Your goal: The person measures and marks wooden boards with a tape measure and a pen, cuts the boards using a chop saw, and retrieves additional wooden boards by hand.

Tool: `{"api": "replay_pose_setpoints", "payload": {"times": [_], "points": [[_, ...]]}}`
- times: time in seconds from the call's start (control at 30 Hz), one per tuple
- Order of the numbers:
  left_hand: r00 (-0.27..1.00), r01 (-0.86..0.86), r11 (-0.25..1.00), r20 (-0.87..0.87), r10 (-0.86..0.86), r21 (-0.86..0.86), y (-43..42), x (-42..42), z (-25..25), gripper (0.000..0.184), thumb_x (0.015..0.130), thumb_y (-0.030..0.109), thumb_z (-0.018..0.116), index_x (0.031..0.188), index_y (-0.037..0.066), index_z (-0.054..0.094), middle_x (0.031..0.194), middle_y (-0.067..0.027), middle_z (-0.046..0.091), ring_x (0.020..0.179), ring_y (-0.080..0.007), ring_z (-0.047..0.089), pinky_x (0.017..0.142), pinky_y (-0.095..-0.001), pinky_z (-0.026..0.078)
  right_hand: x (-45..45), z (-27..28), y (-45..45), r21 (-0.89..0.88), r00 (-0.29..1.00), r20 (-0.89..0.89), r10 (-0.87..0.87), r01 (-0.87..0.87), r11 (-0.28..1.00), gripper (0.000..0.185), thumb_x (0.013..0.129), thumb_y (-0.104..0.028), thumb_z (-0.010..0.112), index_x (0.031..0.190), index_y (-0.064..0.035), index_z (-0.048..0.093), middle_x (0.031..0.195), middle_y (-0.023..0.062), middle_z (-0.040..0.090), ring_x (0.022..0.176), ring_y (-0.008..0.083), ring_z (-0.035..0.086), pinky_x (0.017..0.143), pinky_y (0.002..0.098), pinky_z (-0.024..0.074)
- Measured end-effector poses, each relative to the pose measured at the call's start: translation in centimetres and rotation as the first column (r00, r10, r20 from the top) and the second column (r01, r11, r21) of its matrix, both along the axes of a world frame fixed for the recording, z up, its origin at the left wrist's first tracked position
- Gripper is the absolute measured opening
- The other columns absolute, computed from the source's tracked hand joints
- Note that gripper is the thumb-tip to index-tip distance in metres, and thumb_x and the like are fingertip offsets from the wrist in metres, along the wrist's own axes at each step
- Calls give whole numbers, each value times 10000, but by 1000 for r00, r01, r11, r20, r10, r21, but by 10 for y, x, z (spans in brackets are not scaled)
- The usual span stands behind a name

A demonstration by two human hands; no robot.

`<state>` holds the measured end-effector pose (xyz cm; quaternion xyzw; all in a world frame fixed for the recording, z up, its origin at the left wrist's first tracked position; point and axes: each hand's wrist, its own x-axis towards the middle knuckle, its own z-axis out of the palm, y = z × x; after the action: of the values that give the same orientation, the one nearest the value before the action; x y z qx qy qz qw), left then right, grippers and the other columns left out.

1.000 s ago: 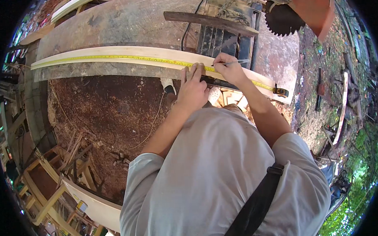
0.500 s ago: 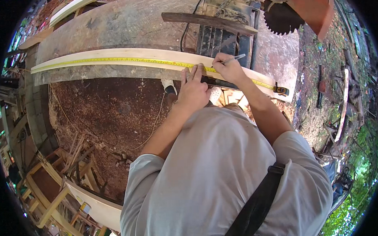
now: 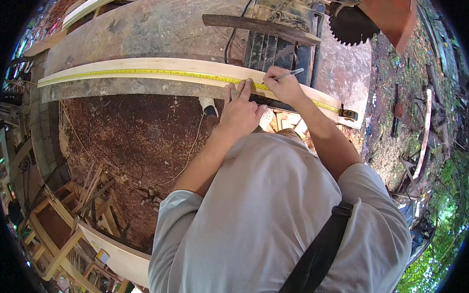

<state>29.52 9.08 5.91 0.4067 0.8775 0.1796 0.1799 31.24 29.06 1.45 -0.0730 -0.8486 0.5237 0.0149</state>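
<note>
While the left hand (image 3: 239, 115) presses with released grip and outstretched fingers on the long pale board (image 3: 190, 66) and its yellow tape measure (image 3: 165, 72), the right hand's (image 3: 288, 89) grip clasps a slim pen (image 3: 295, 72) in the head view. The board lies along the surface (image 3: 137, 36), below the toothed saw blade (image 3: 348, 26). The pen slants at the tape's edge, suggesting that a mark is being made there.

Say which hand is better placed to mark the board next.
The right hand, I'd judge: it already grips a pen over the board, while the left presses the tape.
</note>
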Motion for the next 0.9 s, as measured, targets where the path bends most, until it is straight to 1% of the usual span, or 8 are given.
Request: {"api": "replay_pose_setpoints", "payload": {"times": [0.03,0.1,0.33,0.4,0.57,0.7,0.8,0.9], "points": [[1000,-1,1000,0,1,0,0,-1,2,498,973,406,537,844,-24,753,1512,-290,355,1436,-419,306,1153,-649,188,0,-1,-1,6,1000,-5,-7,7,1000,119,831,-96,606,806,19,604,755,171,649,698,268,645,644,381,495],[999,2,998,36,1,-64,1,-1,5,475,970,412,516,917,18,776,1531,-282,339,1464,-389,269,1187,-616,113,0,-3,0,11,1000,-10,-15,15,1000,119,832,-97,606,807,20,606,758,173,651,700,271,647,644,382,496],[1000,-7,999,30,8,-50,0,0,2,468,964,404,524,911,13,775,1533,-277,341,1460,-388,277,1189,-609,111,1,-2,-1,22,1000,-26,-16,17,1000,126,833,-100,605,816,24,613,763,181,652,707,279,653,640,383,498],[1000,-5,1000,5,5,1,-2,1,0,489,975,389,533,854,-31,750,1526,-267,348,1444,-401,300,1146,-667,179,1,-5,-2,9,999,-34,-27,27,1000,128,833,-102,605,817,25,614,763,183,651,707,279,654,639,383,498],[1000,-15,1000,2,15,16,-2,1,-1,482,972,386,536,856,-31,749,1532,-262,342,1448,-393,296,1143,-676,178,2,-3,-3,39,998,-36,-44,45,998,113,826,-92,611,813,19,623,782,176,658,719,285,655,649,378,499],[999,-19,1000,30,19,5,-2,1,1,477,970,382,537,859,-29,750,1537,-254,340,1448,-386,296,1143,-678,174,1,-3,0,13,1000,-16,3,-3,1000,110,828,-92,612,816,16,628,789,173,661,733,293,658,658,376,501],[1000,-19,1000,19,19,-13,-2,1,0,474,969,384,536,863,-24,752,1541,-249,339,1448,-380,295,1148,-670,170,2,-4,-2,60,998,-49,-32,35,998,106,829,-88,614,822,16,632,787,172,660,733,293,659,661,379,502],[1000,-24,1000,18,24,-16,-2,2,2,461,965,383,540,875,-14,757,1541,-247,340,1446,-381,294,1153,-656,173,2,-5,-2,-1,999,-42,-6,6,1000,95,828,-80,619,823,14,630,782,170,658,733,298,661,659,385,503]]}}
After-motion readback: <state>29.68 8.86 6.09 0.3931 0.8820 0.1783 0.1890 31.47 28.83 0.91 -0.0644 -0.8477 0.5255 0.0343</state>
